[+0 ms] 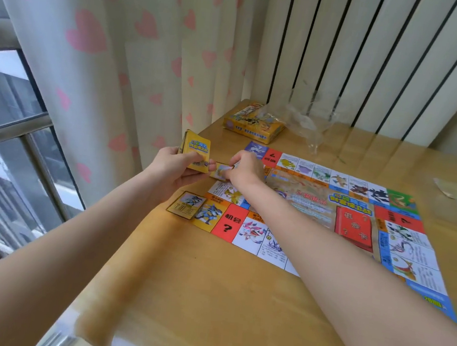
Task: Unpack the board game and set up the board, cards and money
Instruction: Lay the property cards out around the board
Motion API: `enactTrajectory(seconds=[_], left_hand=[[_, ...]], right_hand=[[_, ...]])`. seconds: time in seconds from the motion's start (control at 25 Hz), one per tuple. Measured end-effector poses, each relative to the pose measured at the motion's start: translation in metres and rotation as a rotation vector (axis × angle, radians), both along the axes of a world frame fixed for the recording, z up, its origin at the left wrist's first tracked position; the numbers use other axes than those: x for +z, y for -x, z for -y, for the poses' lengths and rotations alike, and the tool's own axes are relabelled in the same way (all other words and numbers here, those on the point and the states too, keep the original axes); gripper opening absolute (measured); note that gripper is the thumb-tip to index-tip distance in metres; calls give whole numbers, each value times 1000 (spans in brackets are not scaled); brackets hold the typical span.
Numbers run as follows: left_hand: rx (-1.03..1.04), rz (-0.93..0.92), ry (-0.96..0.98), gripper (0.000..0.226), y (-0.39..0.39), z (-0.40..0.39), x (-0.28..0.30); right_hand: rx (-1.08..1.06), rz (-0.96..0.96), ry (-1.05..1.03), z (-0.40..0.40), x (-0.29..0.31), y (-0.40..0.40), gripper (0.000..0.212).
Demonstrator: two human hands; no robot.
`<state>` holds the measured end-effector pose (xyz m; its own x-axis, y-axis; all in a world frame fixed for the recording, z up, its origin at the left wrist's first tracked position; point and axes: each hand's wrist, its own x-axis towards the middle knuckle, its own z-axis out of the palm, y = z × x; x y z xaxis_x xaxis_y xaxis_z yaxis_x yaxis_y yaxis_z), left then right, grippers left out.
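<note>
One card (221, 171) pinched in my right hand (246, 169) grip sits just right of the deck (195, 150) my left hand (173, 167) clasps, board (316, 207) edge directly below.

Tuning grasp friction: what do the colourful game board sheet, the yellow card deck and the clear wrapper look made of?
Colourful game board sheet: looks like thin printed paper, lying flat with fold lines, slight sheen.
Yellow card deck in the left hand: probably coated card; stiff with straight edges.
Clear wrapper: thin plastic film, crumpled, see-through with glints.
</note>
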<state>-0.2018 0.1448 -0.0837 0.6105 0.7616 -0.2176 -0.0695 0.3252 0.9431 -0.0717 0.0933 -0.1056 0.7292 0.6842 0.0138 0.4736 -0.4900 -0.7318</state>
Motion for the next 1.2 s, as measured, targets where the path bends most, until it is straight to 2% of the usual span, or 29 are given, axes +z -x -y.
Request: enactTrajectory(seconds=[0.32,0.48,0.6,0.68,0.76,0.96,1.12,1.2], left_hand=[[-28,-39,29,28,5,-8,-8],[-12,-27,43,26,8,-7,-7],[-17,-21,46,27,6,-4,-4],[-25,-24,40,26,4,0,-1],[-34,-28,26,23,1,5,1],[-49,-27,-9,13,-1,10,5],[-44,-30,-32,17,0,11,8],[-23,-31,-39,12,2,9,9]], right_hand=[[101,179,179,-22,-2,-2,36],[105,358,85,-6,-2,-6,30],[145,467,240,18,4,-22,54],[234,439,424,34,5,-32,80],[311,370,543,48,2,-39,92],[462,318,573,65,2,-48,92],[472,331,592,69,2,-49,92],[453,357,503,68,7,-42,85]])
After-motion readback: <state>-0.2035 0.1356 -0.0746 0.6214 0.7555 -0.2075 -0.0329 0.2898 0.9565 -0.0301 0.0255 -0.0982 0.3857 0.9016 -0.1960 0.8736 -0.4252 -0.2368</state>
